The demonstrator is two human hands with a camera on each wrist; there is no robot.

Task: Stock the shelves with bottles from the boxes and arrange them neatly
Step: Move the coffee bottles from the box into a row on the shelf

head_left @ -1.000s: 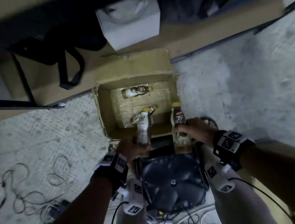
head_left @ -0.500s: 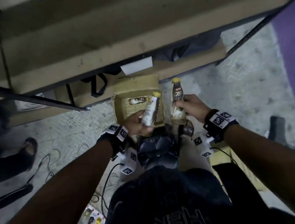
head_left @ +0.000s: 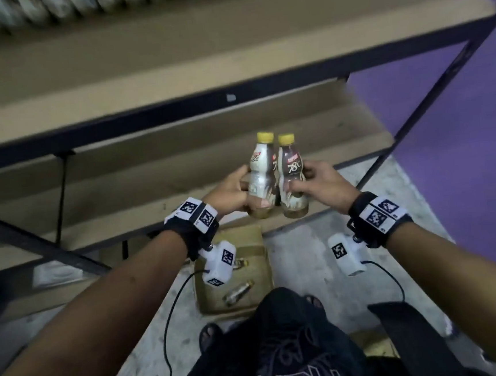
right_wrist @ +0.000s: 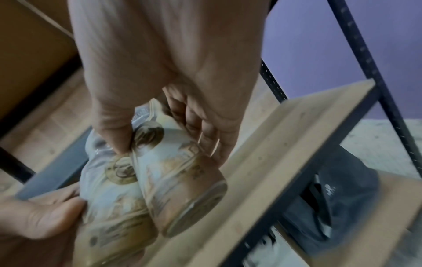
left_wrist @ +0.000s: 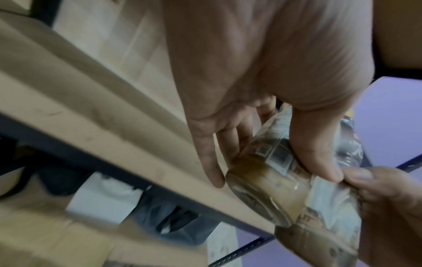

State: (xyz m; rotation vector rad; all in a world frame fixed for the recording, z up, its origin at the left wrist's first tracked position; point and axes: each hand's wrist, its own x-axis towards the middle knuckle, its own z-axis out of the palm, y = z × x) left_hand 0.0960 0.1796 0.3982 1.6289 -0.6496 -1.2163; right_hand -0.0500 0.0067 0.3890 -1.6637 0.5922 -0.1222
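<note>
Shelving fills most of what I can see: a dark metal rack (head_left: 261, 81) with tan boards, its top board (head_left: 227, 33) bare at the front and a blurred row of bottles (head_left: 75, 5) along the back. Below, on the concrete floor, sits the open cardboard box (head_left: 261, 246) with a couple of bottles still lying on their sides inside. Over it, in front of a middle board, the person holds two bottles upright and touching, yellow caps up, long axes vertical. The left hand (head_left: 229, 191) wraps the pale bottle (head_left: 262, 174) low on its body, fingers curled round it; the right hand (head_left: 324, 181) grips the dark-labelled bottle (head_left: 292, 175) the same way. Both look full, so I'd judge them moderately heavy, stiff enough to squeeze, the shrink label a little slick. The narrow waist above the base looks the surest hold.
</note>
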